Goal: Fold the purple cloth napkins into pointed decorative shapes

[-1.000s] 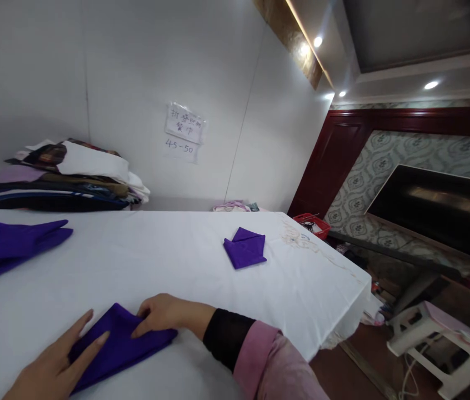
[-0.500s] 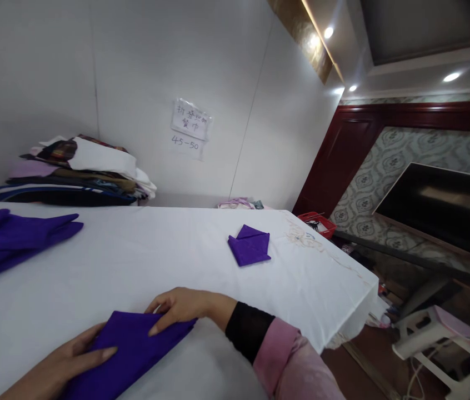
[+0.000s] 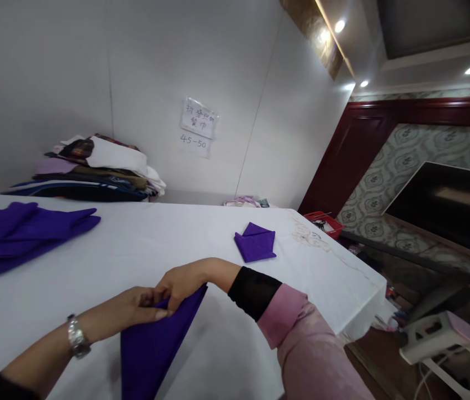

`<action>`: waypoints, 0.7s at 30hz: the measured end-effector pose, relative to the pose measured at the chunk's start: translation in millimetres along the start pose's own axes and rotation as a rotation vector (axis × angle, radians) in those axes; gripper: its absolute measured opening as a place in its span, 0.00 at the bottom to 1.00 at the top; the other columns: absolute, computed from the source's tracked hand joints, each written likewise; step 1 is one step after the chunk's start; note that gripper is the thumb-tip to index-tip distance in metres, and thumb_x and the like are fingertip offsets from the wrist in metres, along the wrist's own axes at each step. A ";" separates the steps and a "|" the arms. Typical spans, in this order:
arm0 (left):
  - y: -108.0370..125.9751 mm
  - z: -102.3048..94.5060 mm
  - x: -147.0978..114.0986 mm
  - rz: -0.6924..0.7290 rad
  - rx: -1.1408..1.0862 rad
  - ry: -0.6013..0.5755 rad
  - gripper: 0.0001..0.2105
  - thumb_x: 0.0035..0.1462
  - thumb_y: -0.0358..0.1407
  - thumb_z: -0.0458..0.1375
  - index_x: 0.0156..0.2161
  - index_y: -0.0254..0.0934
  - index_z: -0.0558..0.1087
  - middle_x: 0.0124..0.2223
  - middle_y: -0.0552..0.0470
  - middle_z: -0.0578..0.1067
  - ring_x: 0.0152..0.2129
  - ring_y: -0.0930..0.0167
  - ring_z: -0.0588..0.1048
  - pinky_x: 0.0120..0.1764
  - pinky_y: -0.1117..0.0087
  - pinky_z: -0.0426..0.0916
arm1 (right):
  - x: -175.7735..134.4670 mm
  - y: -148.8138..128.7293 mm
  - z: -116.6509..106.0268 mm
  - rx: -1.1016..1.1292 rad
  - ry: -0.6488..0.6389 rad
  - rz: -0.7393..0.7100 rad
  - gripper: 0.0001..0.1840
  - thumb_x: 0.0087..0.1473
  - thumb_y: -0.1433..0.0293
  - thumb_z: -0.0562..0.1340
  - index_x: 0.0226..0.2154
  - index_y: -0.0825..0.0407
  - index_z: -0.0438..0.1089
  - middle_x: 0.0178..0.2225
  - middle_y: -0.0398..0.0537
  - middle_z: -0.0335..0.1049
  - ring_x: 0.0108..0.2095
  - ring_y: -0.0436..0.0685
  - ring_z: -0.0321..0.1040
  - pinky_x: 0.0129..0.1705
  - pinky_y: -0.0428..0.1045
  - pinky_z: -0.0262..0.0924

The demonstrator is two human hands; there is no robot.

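Note:
A purple napkin (image 3: 151, 347) hangs folded in a long triangle above the near part of the white table (image 3: 143, 261). Both hands pinch its top corner together. My left hand (image 3: 135, 305) comes in from the lower left, a watch on its wrist. My right hand (image 3: 180, 283) reaches in from the right in a pink sleeve with a black cuff. A finished folded purple napkin (image 3: 255, 245) lies flat further back on the right of the table.
A heap of loose purple napkins (image 3: 22, 233) lies at the table's left. Behind it stands a stack of folded cloths (image 3: 97, 175) against the wall. A red basket (image 3: 326, 223) and a white stool (image 3: 447, 344) are on the floor to the right.
The napkin lay flat under both hands a second ago. Now both hands have gathered at one corner and lifted it off the table. The view has shifted a little to the left.

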State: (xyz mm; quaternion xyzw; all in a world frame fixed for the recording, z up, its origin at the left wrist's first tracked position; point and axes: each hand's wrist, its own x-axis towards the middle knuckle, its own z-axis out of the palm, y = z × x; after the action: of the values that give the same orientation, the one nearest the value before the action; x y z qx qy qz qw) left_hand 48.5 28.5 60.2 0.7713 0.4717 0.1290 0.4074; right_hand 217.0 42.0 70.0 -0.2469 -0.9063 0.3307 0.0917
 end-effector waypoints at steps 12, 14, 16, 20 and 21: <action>-30.4 -3.5 10.3 -0.164 -0.296 -0.059 0.15 0.36 0.45 0.65 0.27 0.37 0.74 0.25 0.54 0.77 0.22 0.69 0.74 0.30 0.70 0.68 | -9.4 52.7 -9.9 0.203 0.220 0.166 0.15 0.34 0.70 0.68 0.31 0.54 0.71 0.25 0.40 0.68 0.26 0.50 0.66 0.28 0.44 0.60; -33.7 -5.2 11.9 -0.150 -0.310 -0.019 0.15 0.35 0.45 0.66 0.27 0.37 0.74 0.24 0.55 0.76 0.20 0.70 0.72 0.28 0.71 0.67 | -11.6 69.2 -3.0 0.482 0.297 0.114 0.17 0.35 0.69 0.68 0.33 0.54 0.70 0.28 0.42 0.69 0.28 0.51 0.67 0.30 0.46 0.62; -36.6 -7.1 13.3 -0.144 -0.335 0.033 0.14 0.35 0.44 0.66 0.26 0.37 0.73 0.23 0.56 0.75 0.19 0.71 0.71 0.26 0.72 0.65 | -10.6 83.3 8.0 0.732 0.399 0.037 0.19 0.35 0.69 0.68 0.35 0.53 0.70 0.31 0.43 0.70 0.30 0.51 0.68 0.33 0.48 0.64; -41.6 -9.5 15.2 -0.152 -0.443 0.146 0.14 0.33 0.42 0.67 0.25 0.36 0.72 0.22 0.57 0.74 0.19 0.73 0.70 0.26 0.73 0.64 | -1.6 96.3 35.6 1.112 0.594 -0.070 0.22 0.36 0.68 0.70 0.38 0.52 0.68 0.30 0.43 0.71 0.29 0.51 0.69 0.37 0.51 0.64; -42.6 -9.6 15.6 -0.151 -0.469 0.175 0.14 0.33 0.42 0.67 0.25 0.36 0.72 0.22 0.57 0.74 0.19 0.73 0.70 0.26 0.73 0.64 | 1.1 95.9 42.9 1.188 0.622 -0.086 0.23 0.37 0.68 0.69 0.39 0.52 0.67 0.30 0.43 0.71 0.30 0.51 0.70 0.39 0.52 0.64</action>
State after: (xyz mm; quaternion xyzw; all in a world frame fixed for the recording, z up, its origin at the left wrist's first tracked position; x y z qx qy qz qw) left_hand 24.6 55.8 31.5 0.6042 0.5188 0.2704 0.5410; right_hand 239.1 82.0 -24.7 -0.2019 -0.5106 0.6829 0.4818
